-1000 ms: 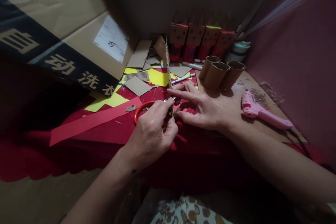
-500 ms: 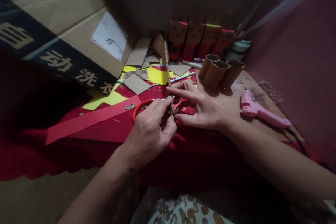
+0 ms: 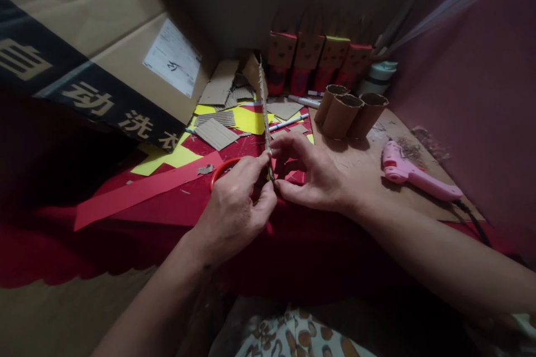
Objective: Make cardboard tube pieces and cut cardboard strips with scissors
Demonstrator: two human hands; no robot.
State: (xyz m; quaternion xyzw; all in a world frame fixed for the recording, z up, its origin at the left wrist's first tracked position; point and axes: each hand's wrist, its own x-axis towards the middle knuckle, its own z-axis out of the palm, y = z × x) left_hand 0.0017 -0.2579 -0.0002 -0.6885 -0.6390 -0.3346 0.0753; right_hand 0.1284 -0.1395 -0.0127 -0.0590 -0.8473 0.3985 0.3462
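Observation:
A long cardboard strip [image 3: 263, 100] stands edge-on in front of me, its far end bent over to the left. My left hand [image 3: 238, 195] pinches the near end between thumb and fingers. From the other side, my right hand [image 3: 314, 173] has its thumb and curled fingertips against the same end. Red-handled scissors [image 3: 218, 170] lie partly hidden behind my left hand. A red paper strip [image 3: 146, 189] with a grey scrap on it lies to the left.
A big cardboard box [image 3: 125, 61] leans in at left. Cardboard scraps [image 3: 215, 134] and yellow paper [image 3: 249, 120] litter the red cloth. At right are cardboard tubes [image 3: 343, 117], a pink glue gun [image 3: 414, 175] and a bottle [image 3: 379, 78]; cardboard figures [image 3: 280, 53] stand behind.
My right fingers have curled in, where the forefinger was stretched along the cardboard strip before. Both hands and the strip's near end have shifted slightly left in view.

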